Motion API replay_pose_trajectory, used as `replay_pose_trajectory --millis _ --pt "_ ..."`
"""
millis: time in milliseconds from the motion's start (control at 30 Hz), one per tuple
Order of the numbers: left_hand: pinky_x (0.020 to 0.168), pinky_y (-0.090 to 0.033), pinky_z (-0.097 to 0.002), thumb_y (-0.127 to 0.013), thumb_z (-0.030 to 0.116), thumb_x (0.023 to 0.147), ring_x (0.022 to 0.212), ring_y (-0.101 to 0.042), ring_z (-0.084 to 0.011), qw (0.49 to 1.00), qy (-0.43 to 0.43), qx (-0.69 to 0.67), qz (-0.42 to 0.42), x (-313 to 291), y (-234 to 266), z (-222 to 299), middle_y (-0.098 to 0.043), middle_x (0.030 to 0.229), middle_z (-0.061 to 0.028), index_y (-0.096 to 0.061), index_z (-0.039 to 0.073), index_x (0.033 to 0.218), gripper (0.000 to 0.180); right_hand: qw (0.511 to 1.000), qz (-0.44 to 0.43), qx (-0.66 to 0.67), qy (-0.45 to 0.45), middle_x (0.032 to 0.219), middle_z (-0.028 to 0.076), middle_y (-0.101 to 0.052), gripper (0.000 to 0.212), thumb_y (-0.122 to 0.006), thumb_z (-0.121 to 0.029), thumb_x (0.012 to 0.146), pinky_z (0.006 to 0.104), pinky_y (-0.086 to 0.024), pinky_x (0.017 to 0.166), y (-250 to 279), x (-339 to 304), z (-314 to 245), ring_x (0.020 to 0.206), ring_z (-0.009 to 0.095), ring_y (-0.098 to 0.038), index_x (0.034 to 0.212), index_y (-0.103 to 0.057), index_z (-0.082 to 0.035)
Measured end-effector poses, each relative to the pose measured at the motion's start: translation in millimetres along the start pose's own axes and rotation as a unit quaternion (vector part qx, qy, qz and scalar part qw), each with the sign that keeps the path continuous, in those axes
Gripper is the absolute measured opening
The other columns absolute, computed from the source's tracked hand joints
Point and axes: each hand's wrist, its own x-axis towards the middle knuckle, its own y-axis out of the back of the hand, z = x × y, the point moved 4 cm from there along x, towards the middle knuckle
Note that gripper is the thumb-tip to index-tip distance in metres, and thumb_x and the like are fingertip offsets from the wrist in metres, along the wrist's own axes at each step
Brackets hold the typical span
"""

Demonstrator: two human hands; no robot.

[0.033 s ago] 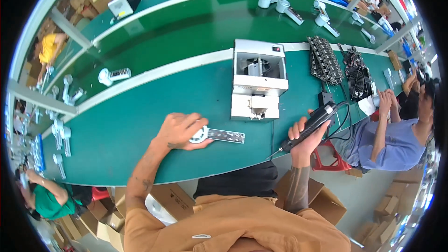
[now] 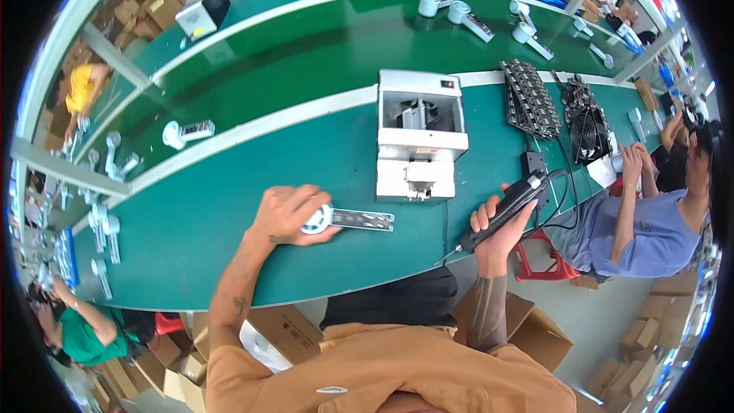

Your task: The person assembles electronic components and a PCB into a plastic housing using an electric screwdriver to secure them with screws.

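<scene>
My left hand [image 2: 294, 214] is closed round the round head of a pale handheld-device housing [image 2: 365, 219], which lies on the green bench with its long open handle pointing right; parts show inside the handle. My fingers cover much of the round head. A black electric screwdriver [image 2: 506, 216] is gripped in my right hand [image 2: 501, 243], tilted with its bit down and left, apart from the housing. Between and beyond my hands stands a silver screw feeder [image 2: 423, 141] with a small red switch.
Black slotted trays [image 2: 529, 99] and a round black fan [image 2: 587, 138] lie to the right. Past the white rail, a green belt [image 2: 290, 53] carries several pale housings [image 2: 460, 14]. A person in a purple shirt [image 2: 646, 233] sits at the right. Cardboard boxes [image 2: 283, 333] stand below.
My left hand and the housing sit slightly further left. The whole view has shifted a little; my right hand still grips the electric screwdriver in much the same place.
</scene>
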Motion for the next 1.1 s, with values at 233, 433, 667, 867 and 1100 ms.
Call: replay_pose_trajectory --millis 233,433,667,867,1100 --pt "0.066 -0.056 -0.0368 -0.083 0.018 0.069 0.078 -0.068 -0.0320 0.979 0.105 0.054 0.167 27.2 16.3 -99.4 -0.066 0.098 -0.0145 -0.062 0.002 0.106 0.045 0.998 -0.050 -0.015 -0.045 0.063 0.004 -0.041 0.064 -0.027 -0.068 0.099 0.0310 -0.036 0.042 1.6 5.2 -4.0 0.044 0.016 -0.039 0.117 -0.047 -0.009" --pt "0.087 -0.052 -0.0434 -0.070 0.031 0.089 0.104 -0.062 -0.0351 0.948 0.308 0.063 0.050 50.7 -14.0 -174.1 -0.056 0.121 -0.0131 -0.059 0.011 0.127 0.044 0.993 -0.111 -0.020 -0.045 0.068 0.006 -0.044 0.063 -0.032 -0.062 0.101 0.0332 -0.041 0.048 0.4 6.3 -0.5 0.050 0.016 -0.044 0.129 -0.044 -0.007" --pt "0.091 -0.051 -0.0440 -0.069 0.032 0.089 0.112 -0.058 -0.0359 0.925 0.329 0.086 0.171 40.6 -38.7 -172.7 -0.053 0.127 -0.0161 -0.057 0.013 0.132 0.048 0.983 -0.108 -0.130 0.078 0.108 0.008 -0.052 0.055 -0.056 -0.045 0.097 0.0409 -0.050 0.086 8.0 6.2 -3.5 0.099 0.020 -0.055 0.128 -0.045 -0.001" --pt "0.090 -0.048 -0.0447 -0.071 0.027 0.088 0.111 -0.055 -0.0370 0.904 0.340 0.130 0.223 26.5 -43.4 -181.4 -0.052 0.128 -0.0173 -0.058 0.011 0.132 0.049 0.994 -0.102 -0.025 -0.020 0.074 0.003 -0.048 0.041 -0.052 -0.044 0.100 0.0276 -0.038 0.047 -29.6 34.9 -16.4 0.054 0.012 -0.045 0.116 -0.048 -0.006" --pt "0.094 -0.044 -0.0471 -0.071 0.020 0.086 0.112 -0.050 -0.0394 0.898 0.337 0.178 0.219 21.9 -39.2 -176.8 -0.048 0.133 -0.0199 -0.053 0.009 0.137 0.055 0.962 -0.169 -0.088 -0.198 0.080 0.005 -0.054 0.042 -0.054 -0.044 0.099 0.0213 -0.041 0.044 -89.5 154.1 -16.0 0.053 0.009 -0.046 0.115 -0.053 -0.006"
